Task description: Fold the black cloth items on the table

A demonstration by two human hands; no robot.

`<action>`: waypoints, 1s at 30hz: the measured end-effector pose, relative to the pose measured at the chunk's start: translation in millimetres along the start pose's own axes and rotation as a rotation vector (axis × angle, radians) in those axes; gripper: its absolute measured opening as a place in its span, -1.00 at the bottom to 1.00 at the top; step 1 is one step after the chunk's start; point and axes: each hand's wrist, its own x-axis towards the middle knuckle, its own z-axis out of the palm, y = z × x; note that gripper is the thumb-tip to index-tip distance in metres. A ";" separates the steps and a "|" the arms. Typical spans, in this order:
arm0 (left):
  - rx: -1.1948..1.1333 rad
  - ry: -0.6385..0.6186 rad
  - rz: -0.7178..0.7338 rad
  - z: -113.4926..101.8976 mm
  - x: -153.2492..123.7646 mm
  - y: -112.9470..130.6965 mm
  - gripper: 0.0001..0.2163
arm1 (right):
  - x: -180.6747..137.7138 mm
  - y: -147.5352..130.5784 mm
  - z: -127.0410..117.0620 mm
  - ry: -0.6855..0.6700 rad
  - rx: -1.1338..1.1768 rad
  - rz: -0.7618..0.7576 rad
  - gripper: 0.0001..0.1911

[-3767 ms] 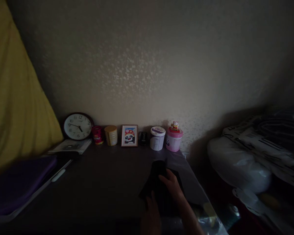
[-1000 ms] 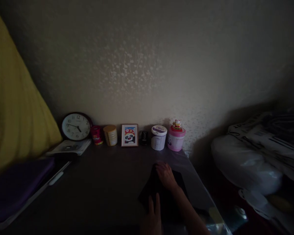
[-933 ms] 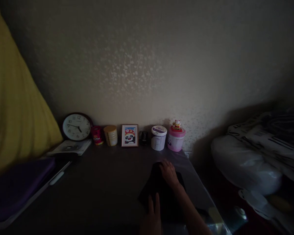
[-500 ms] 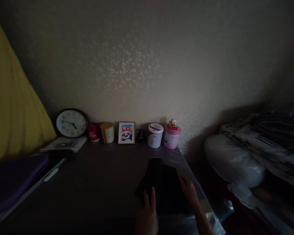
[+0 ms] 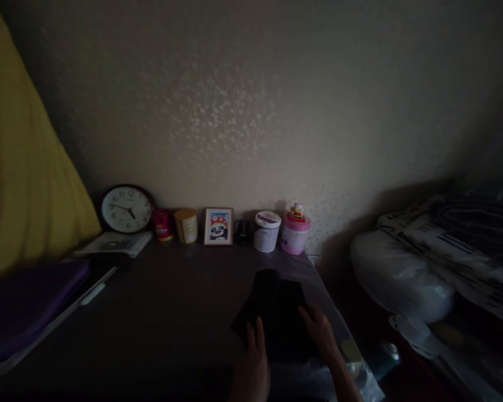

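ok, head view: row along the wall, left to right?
Round white-faced clock, red tin, gold cylindrical tin, framed panda picture, small black object, white tub with purple lid, pink tub topped by a cat figurine.

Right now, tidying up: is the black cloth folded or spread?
Folded: the black cloth forms a compact block under left hand and right hand.

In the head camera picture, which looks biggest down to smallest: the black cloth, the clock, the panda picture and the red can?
1. black cloth, though it lies nearest the camera, which makes it look bigger
2. clock
3. panda picture
4. red can
The last three stand in one row by the wall, so comparing them is fair.
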 end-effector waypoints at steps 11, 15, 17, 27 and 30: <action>0.021 -0.016 -0.058 -11.5 1.1 6.5 -0.38 | 11.2 -63.6 27.5 -0.150 0.349 -0.106 -0.53; 0.008 -0.017 -0.076 -10.7 2.6 7.2 -0.40 | 18.2 -75.3 53.5 -0.160 0.281 -0.110 -0.53; 0.000 -0.024 -0.078 -7.1 5.1 5.8 -0.41 | 20.3 -77.6 62.8 -0.172 0.225 -0.087 -0.53; -0.017 0.041 -0.069 11.9 13.3 -4.7 -0.49 | 20.0 -88.3 81.6 -0.316 -0.024 -0.064 -0.56; 0.010 0.142 -0.017 24.3 9.2 -15.3 -0.51 | 19.7 -90.7 82.7 -0.307 -0.065 -0.063 -0.57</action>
